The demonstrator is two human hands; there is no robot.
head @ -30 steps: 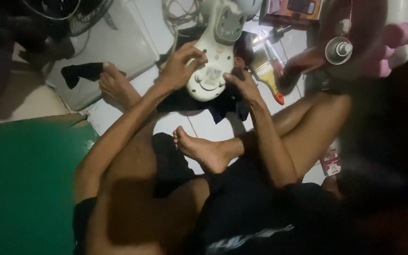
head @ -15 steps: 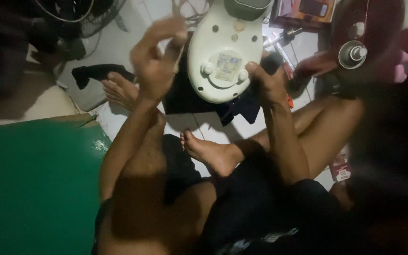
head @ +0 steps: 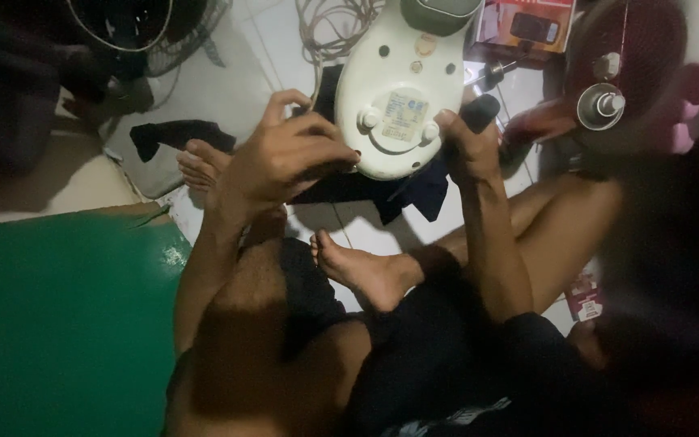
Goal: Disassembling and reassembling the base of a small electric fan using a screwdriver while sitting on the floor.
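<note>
While the left hand (head: 285, 158) and right hand (head: 467, 146) both clamp the upturned cream plastic fan base (head: 402, 89) at top centre, its underside plate looks unopened, disassembly barely begun.

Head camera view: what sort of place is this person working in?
Probably a home floor used for mending fans: the person sits on white floor tiles, holding a white fan base, with a wire fan guard and coiled cable nearby.
</note>
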